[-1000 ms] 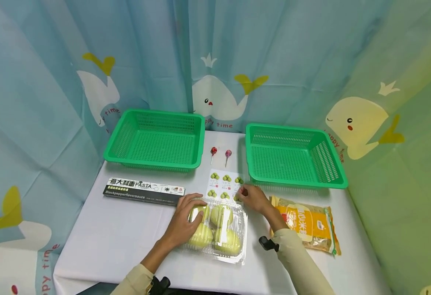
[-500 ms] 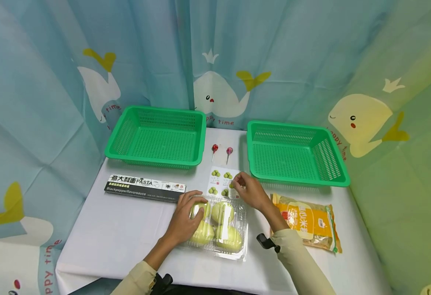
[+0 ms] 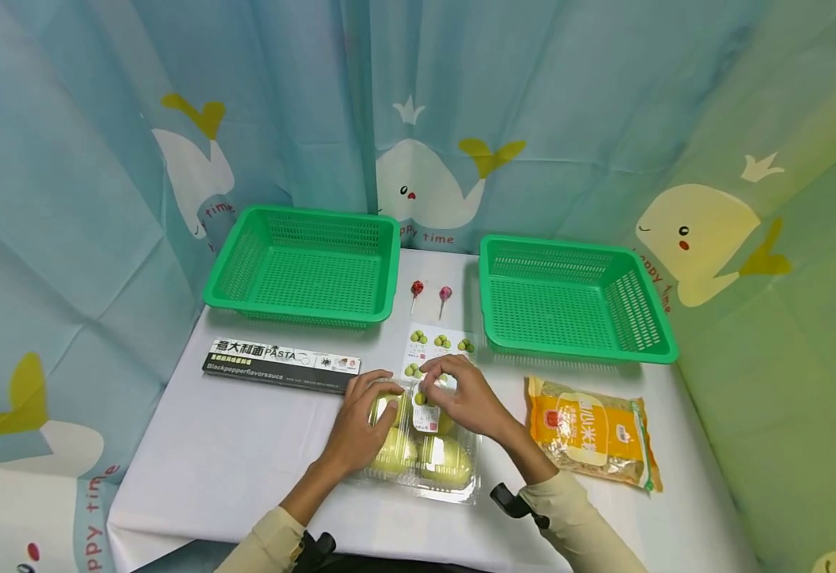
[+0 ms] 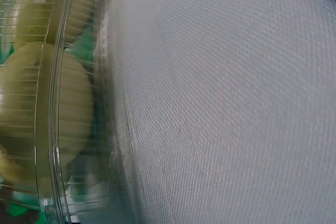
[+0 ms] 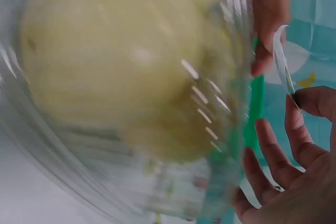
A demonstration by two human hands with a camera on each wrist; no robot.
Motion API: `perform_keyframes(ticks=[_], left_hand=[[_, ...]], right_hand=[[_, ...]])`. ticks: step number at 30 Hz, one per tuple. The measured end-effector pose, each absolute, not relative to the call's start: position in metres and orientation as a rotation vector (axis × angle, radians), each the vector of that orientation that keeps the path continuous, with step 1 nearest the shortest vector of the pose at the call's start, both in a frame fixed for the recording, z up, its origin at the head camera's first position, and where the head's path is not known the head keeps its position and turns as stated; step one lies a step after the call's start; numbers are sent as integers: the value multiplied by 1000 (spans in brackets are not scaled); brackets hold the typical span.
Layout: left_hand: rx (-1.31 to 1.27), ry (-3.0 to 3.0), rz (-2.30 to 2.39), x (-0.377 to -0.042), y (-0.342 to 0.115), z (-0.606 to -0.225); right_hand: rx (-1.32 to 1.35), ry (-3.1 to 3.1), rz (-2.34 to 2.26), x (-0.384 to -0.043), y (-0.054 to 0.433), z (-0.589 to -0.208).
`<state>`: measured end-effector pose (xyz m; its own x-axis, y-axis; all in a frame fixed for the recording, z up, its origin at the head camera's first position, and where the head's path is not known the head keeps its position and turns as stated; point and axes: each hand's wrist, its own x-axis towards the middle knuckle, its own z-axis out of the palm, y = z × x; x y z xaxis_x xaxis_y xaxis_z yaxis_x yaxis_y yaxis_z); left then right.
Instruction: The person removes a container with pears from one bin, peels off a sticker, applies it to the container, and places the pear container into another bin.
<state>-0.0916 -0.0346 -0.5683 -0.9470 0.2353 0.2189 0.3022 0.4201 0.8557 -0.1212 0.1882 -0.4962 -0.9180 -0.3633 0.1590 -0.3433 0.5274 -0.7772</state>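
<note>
A clear plastic fruit box (image 3: pixel 444 460) with several pale green fruits lies near the front of the table. My left hand (image 3: pixel 355 426) grips its far left part, fingers and thumb curved over the lid. Between thumb and index finger, my right hand (image 3: pixel 471 402) pinches a peeled sticker (image 3: pixel 426 419) by its far end, over the lid. The right wrist view shows this sticker (image 5: pixel 282 59) edge-on and slightly bent, other fingers spread. Behind the box lies a sticker sheet (image 3: pixel 428 336) printed with green fruit, partly covered by the right hand. The left wrist view shows only the box's side and tablecloth.
Two green baskets (image 3: pixel 301 313) (image 3: pixel 575 348) stand at the back. Two lollipops (image 3: pixel 417 287) (image 3: pixel 445 294) lie between them. A black-and-white pasta box (image 3: pixel 281 368) is at the left, an orange grain bag (image 3: pixel 592 430) at the right. A whale-print curtain (image 3: pixel 303 103) surrounds the table.
My right hand has lifted a sticker off the sheet and carried it left and toward me, over the fruit box. My left hand has stayed on the box.
</note>
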Motion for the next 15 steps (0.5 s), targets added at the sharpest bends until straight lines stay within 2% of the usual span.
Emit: perform_keyframes(ticks=[9,15], left_hand=[[-521,-2632,-1522,-90,-37,-566],[-572,-2707,-1427,-90,-37,-566]], right_hand=[[-616,2763,-1419,-108,183,-517],[-640,2888,-1271,-105,184,-525]])
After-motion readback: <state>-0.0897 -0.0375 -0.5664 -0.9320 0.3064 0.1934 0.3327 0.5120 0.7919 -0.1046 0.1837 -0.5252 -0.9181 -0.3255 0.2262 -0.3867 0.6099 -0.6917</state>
